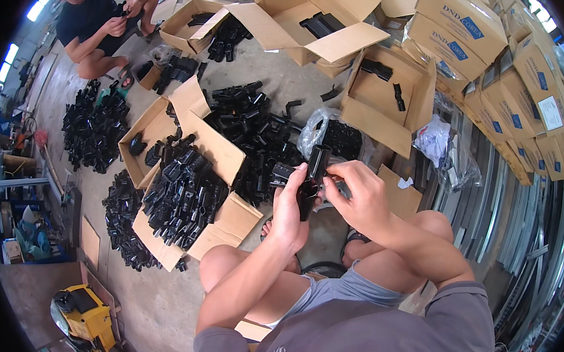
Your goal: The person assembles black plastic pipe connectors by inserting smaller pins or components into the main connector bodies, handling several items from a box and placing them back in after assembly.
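In front of my knees, my left hand is wrapped round a glossy black tubular fitting, its round open end pointing up and away from me. A shorter black arm of the fitting juts out to the left. My right hand is closed at the fitting's right side, thumb and fingers pinched together close against it. Whatever sits between those right fingertips is too small to make out. Just beyond my hands lies a clear plastic bag beside a black bag of small dark parts.
Heaps of black fittings surround an open carton heaped with more. Open cartons stand ahead and right. Stacked sealed boxes and long metal profiles line the right. Another person squats far left; a yellow machine stands near left.
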A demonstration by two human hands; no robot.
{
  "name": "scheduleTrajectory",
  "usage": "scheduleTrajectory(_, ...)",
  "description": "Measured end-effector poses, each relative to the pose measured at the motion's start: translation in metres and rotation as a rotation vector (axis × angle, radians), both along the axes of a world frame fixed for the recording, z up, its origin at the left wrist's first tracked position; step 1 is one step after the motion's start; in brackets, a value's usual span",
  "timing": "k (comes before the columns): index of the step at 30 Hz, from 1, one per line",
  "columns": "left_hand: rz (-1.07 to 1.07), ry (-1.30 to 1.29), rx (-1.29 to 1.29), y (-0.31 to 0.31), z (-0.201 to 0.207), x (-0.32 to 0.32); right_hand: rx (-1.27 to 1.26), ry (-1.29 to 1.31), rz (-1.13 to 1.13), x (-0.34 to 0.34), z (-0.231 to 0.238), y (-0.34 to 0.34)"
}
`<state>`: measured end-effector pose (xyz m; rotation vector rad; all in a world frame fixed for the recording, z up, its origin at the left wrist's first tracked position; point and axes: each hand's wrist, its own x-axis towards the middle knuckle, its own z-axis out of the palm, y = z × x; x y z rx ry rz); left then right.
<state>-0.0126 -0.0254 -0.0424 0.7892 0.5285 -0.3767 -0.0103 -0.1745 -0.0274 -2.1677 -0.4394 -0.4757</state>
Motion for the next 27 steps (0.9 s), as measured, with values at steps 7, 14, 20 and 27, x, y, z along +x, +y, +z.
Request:
scheduleTrajectory(7,0.003,-0.011,-0.014,0.001,0.015,0.0,0.381,0.31,0.013,-0.002,0.005,0.008)
scheduleTrajectory(14,-0.012,-0.023,0.024,-0.005,0.011,0.001,0.742,0.648,0.084,0.003,-0.001,-0.004)
scheduleTrajectory(20,0.064,-0.014,0.01,0.0,0.009,-0.002,0.206,0.067,0.006,0.002,0.011,0.008)
scheduleTrajectory(27,0.074,-0.118,0.047,-0.01,0.01,-0.004,0.625,0.649,0.016,0.001,-0.001,-0.004)
